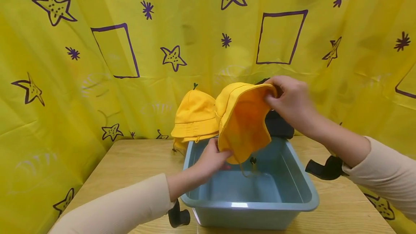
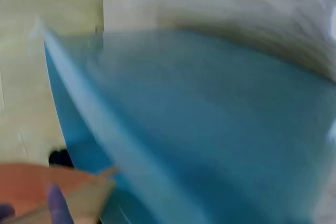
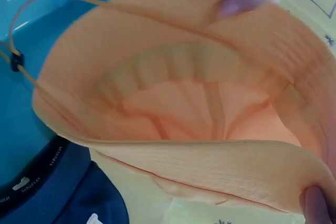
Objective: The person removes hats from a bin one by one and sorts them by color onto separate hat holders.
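Observation:
Over the tub, a yellow brimmed cloth hat [image 1: 247,118] hangs tilted, its orange-looking inside showing. My right hand [image 1: 290,98] pinches the brim at its upper right edge. At the lower left edge of the same brim, my left hand [image 1: 211,160] holds on between thumb and fingers. The right wrist view shows the hat's lining [image 3: 194,108] and a thin chin cord with a dark cord stopper [image 3: 17,61]. Only a corner of the hat [image 2: 47,187] enters the blurred left wrist view. Beneath is a blue-grey plastic tub [image 1: 250,206].
Behind the tub's left side sits another yellow hat [image 1: 195,115] with a small green sprout on top. A navy cap [image 3: 97,195] lies by the tub's far right, partly covered. Wooden tabletop [image 1: 136,161] surrounds the tub; a yellow patterned curtain [image 1: 195,21] hangs behind.

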The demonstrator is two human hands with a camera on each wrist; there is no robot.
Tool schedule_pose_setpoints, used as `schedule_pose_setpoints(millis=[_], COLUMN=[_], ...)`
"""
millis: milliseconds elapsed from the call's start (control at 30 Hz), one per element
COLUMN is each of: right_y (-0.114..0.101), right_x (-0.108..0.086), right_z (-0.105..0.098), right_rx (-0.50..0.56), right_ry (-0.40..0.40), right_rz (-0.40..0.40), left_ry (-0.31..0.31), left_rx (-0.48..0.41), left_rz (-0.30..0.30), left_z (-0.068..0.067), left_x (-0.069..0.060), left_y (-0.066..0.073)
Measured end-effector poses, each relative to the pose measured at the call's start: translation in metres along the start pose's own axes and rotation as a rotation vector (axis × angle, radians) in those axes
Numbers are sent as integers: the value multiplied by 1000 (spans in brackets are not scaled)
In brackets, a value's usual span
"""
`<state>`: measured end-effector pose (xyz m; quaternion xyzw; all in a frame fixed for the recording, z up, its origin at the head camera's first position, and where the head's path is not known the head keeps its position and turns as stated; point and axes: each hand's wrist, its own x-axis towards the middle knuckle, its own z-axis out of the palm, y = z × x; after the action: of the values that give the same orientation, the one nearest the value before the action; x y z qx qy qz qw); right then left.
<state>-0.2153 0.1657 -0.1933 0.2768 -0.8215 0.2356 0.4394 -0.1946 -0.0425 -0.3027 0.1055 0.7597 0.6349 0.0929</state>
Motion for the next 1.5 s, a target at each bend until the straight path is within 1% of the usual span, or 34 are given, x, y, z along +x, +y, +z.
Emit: schedule_pose_setpoints(millis=[67, 133, 200, 233, 333, 433, 500, 600, 667, 767, 833, 867, 967, 1033, 1100, 1233, 1300, 1400, 1500], right_y=[-1, -4, -8, -10, -16, -17, -15, -10, -7, -4, -4, -4, -2, -1, 1, 5, 10, 17, 24], right_x=[-3, -7, -12, -14, -20, -24, -26, -27, -27, -24, -21, -18, -11, -5, 1, 13, 18, 24, 30], right_z=[-3, -7, -11, -12, -17, -19, -18, -15, -13, -9, -5, -3, 6, 12, 20, 38, 49, 66, 84], right_rx=[18, 32, 45, 51, 48, 2, -34, -60, -83, -125, -157, -170, -181, -178, -156, -124, -111, -101, -77], right_ry=[22, 41, 53, 59, 83, 99, 112, 116, 97, 69, 72, 84, 128, 158, 198, 274, 294, 282, 257], right_rz=[-9, -22, -53, -72, -172, -279, -339, -394, -411, -416, -407, -402, -383, -375, -366, -345, -332, -294, -210], left_ry=[0, 11, 40, 58, 123, 206, 259, 343, 405, 501, 550, 573, 640, 674, 711, 769, 800, 842, 871], left_rx=[42, 49, 13, -23, -116, -176, -222, -280, -300, -281, -243, -219, -109, -61, -24, -26, -16, 13, 34], left_rz=[0, -6, -13, -17, -4, 52, 100, 183, 243, 345, 438, 489, 655, 734, 792, 857, 861, 835, 778], left_z=[-9, -19, -28, -33, -45, -55, -61, -71, -77, -85, -90, -93, -104, -111, -118, -131, -137, -145, -153], left_x=[5, 10, 11, 12, 12, 12, 11, 9, 8, 6, 5, 5, 8, 11, 16, 27, 33, 42, 51], left_y=[-3, -5, -4, -3, 3, 11, 16, 24, 28, 34, 38, 39, 44, 47, 50, 53, 54, 55, 53])
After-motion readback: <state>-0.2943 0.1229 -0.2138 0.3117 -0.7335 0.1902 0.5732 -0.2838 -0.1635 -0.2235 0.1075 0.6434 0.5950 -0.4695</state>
